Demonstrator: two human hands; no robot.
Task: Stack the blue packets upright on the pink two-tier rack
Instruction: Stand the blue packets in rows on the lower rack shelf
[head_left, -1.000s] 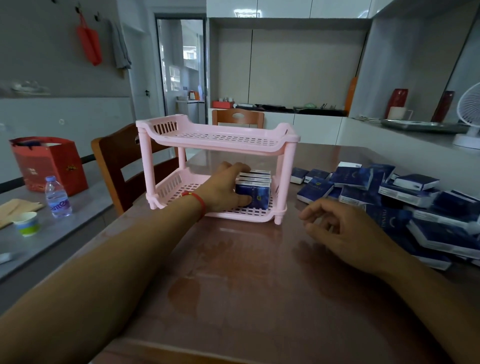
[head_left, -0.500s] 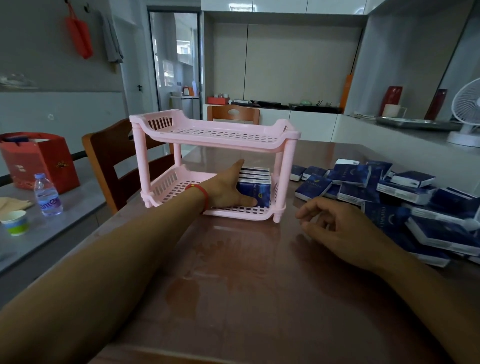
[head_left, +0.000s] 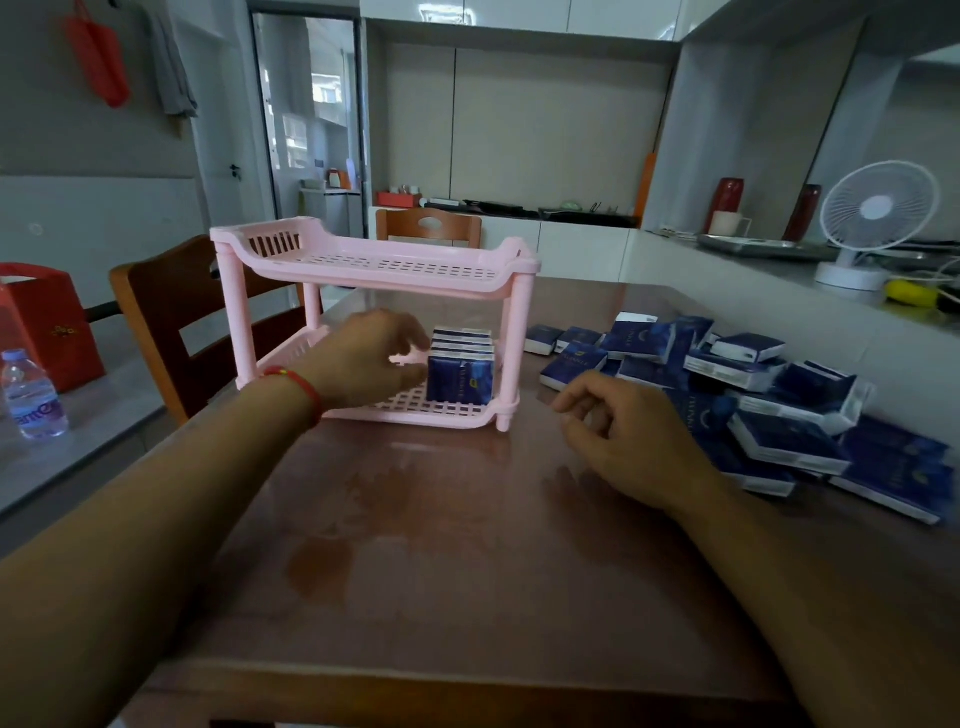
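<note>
A pink two-tier rack (head_left: 374, 262) stands on the brown table. Several blue packets (head_left: 461, 371) stand upright in a row at the right end of its lower tier. My left hand (head_left: 366, 364), with a red band at the wrist, is inside the lower tier just left of that row, fingers loosely curled near the front packet and holding nothing. My right hand (head_left: 626, 434) rests on the table to the right of the rack, fingers loosely bent and empty. A loose pile of blue packets (head_left: 748, 395) lies on the table to the right. The upper tier holds nothing.
A wooden chair (head_left: 171, 322) stands left of the table and another chair (head_left: 428, 226) behind the rack. On the grey side counter sit a water bottle (head_left: 31, 395) and a red bag (head_left: 44, 325). A white fan (head_left: 872, 218) stands on the right counter.
My left hand has pulled back a little from the row of packets, its fingers curling away from the front one. My right hand has stayed about where it was.
</note>
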